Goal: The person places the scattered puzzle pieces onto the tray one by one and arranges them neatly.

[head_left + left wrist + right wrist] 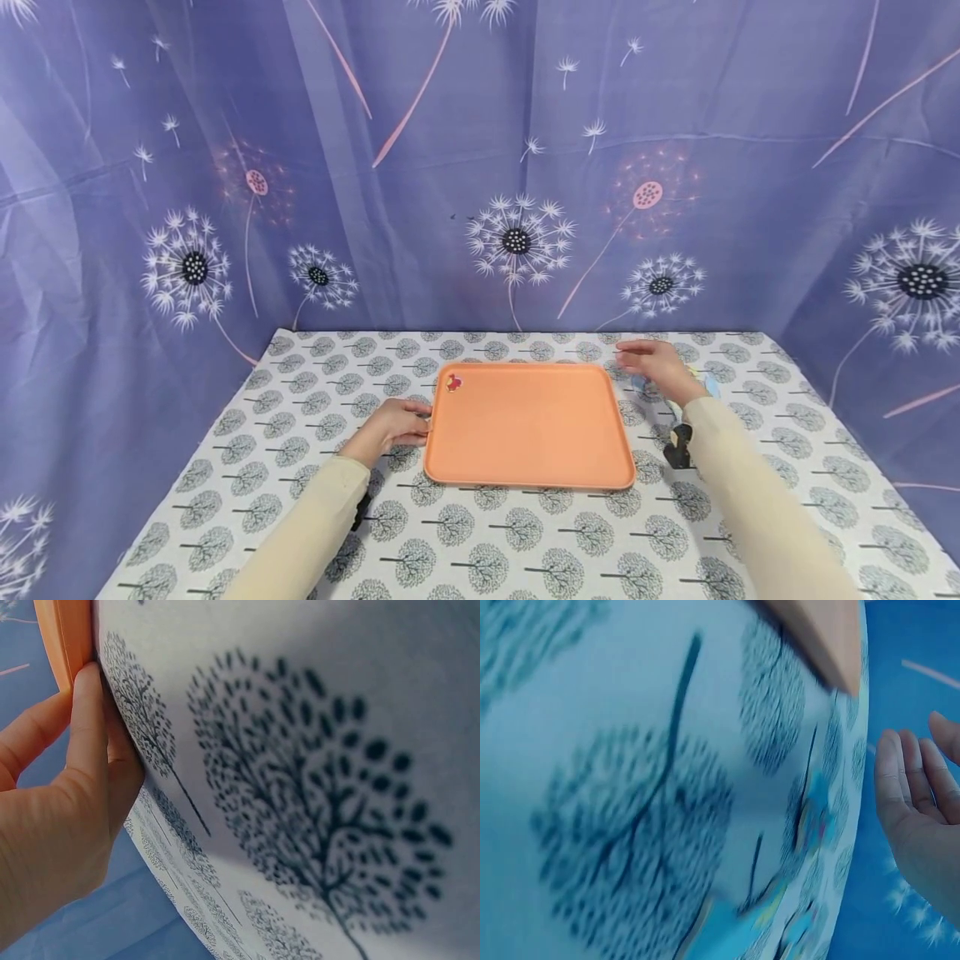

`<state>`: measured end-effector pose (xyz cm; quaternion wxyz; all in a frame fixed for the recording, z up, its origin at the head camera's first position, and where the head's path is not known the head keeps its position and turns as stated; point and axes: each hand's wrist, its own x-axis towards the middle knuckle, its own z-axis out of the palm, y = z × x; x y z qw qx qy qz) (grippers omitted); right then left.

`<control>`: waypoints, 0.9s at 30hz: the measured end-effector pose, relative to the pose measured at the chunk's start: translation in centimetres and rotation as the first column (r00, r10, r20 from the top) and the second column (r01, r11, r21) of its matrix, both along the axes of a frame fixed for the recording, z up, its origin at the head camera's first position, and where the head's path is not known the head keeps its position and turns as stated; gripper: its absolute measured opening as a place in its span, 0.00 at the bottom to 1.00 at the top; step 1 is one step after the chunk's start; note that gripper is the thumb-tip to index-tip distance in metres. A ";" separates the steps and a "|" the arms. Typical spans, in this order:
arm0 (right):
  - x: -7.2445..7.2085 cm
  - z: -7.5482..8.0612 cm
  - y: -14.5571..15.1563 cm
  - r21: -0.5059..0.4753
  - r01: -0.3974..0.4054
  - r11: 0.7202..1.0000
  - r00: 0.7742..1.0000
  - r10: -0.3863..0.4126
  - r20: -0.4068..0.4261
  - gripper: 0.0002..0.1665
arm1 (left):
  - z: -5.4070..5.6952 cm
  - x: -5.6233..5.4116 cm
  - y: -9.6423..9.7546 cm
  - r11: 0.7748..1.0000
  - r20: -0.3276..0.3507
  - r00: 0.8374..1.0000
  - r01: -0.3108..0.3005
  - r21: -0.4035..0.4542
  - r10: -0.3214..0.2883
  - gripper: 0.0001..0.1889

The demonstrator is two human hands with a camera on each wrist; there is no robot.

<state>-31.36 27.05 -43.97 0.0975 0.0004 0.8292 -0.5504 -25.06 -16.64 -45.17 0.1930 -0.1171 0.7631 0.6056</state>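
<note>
An orange rectangular tray [528,425] with a raised rim lies flat on the patterned tablecloth. At its left edge my left hand [393,425] pinches the rim. In the left wrist view the fingertips of the left hand [64,795] meet the orange tray edge [66,637]. Past the tray's far right corner, my right hand [656,364] is held over the cloth, its fingers extended and holding nothing. Light-blue pieces with some yellow [711,385] lie under and beside the right hand, partly hidden by it; the right wrist view shows one blue piece [731,930] nearer.
A small red and yellow sticker [454,382] marks the tray's upper left corner. The white tablecloth [360,558] with tree prints covers the table. Behind it hangs a purple curtain [420,242] with dandelion prints, also down both sides.
</note>
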 end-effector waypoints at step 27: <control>2.0 -2.2 5.2 0.144 0.007 0.990 1.000 -0.011 0.025 0.37 | -0.2 -0.1 0.1 1.000 0.002 1.000 -0.001 -0.018 0.001 0.22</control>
